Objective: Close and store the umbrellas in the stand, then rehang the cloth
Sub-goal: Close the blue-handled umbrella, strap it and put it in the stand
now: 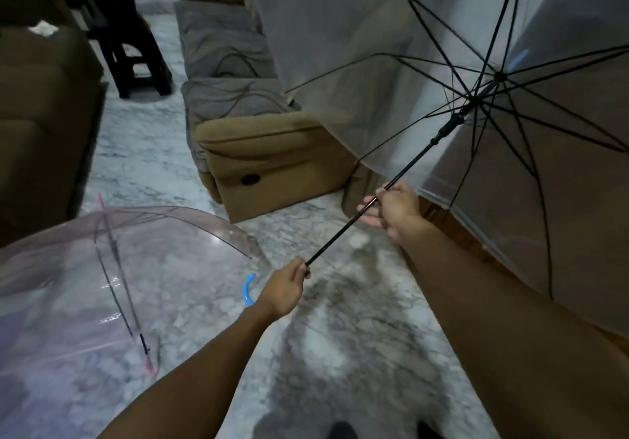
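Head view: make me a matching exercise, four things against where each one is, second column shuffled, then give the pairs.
Things:
1. left hand
2. right hand
3. pink-tinted umbrella
4. black stool

Places:
A. lying open on the marble floor
B. standing at the back, between the sofas
C. gripping the low end of the black shaft
D. higher up the same shaft, below the runner

Pairs: 1-C, 2-D, 3-A, 4-B

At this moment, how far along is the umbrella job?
Nothing looks finished. In hand: the left hand and right hand grip the shaft of the white umbrella, still fully open. Left: the pink clear umbrella lies open on the floor; no stand or cloth in view.
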